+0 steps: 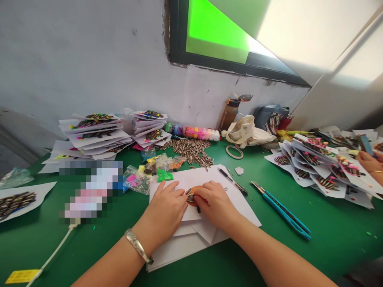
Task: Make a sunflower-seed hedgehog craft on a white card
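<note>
My left hand (167,205) lies on a stack of white paper sheets (203,177), fingers stretched toward an orange clay shape (191,196) stuck with striped sunflower seeds. My right hand (214,201) curls over the same shape from the right, its fingers pinched at the clay; a seed seems to be under the fingertips. A silver bracelet (138,246) sits on my left wrist.
A heap of loose sunflower seeds (191,149), coloured clay pots (191,131) and small bags lie behind the paper. Stacks of finished cards (95,133) stand at back left and right. A teal utility knife (281,209), a pen (231,180), a tape roll (234,152). Another person's hand (369,161) at far right.
</note>
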`<state>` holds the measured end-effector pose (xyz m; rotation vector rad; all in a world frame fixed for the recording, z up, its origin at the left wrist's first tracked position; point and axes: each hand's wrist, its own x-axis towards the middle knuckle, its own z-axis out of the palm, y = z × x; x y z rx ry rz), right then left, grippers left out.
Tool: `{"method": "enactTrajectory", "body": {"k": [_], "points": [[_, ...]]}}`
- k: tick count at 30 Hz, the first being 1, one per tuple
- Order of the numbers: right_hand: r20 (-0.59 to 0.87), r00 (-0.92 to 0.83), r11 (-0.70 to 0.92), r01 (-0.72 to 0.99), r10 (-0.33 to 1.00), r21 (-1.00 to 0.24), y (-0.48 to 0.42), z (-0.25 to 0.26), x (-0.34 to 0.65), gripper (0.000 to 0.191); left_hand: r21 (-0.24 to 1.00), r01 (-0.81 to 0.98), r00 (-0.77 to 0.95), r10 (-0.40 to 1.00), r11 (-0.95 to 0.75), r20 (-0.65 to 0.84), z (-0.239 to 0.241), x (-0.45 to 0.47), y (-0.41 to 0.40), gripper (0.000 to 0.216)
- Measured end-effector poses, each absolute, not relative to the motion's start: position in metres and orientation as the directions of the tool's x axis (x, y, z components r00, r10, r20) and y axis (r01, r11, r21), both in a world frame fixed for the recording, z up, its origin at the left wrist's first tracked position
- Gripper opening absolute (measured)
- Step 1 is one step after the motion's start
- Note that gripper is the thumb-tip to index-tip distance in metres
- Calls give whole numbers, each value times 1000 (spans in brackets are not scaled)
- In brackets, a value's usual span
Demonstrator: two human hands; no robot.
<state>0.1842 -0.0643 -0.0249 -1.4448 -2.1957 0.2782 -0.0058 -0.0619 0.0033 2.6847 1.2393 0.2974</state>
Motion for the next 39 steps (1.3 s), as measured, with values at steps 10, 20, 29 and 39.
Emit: {"method": "enactTrajectory", "body": {"k": [10, 20, 29, 39], "points": [[294, -411, 503, 759, 863, -413, -70, -22, 182, 12, 253, 737, 626, 774, -627, 94, 0, -8, -58, 26], [301, -390, 488, 769, 870, -413, -66, -26, 181, 11, 202, 744, 640, 767, -636, 58, 2, -8, -58, 27], [287, -384, 477, 760, 877, -442, -72, -17, 182, 14, 186, 744, 642, 764, -641, 67, 2, -9, -58, 28], [326, -295, 415, 815, 898, -404, -64, -13, 199, 22, 153, 748, 645, 762, -646, 64, 4, -6, -58, 22]]}}
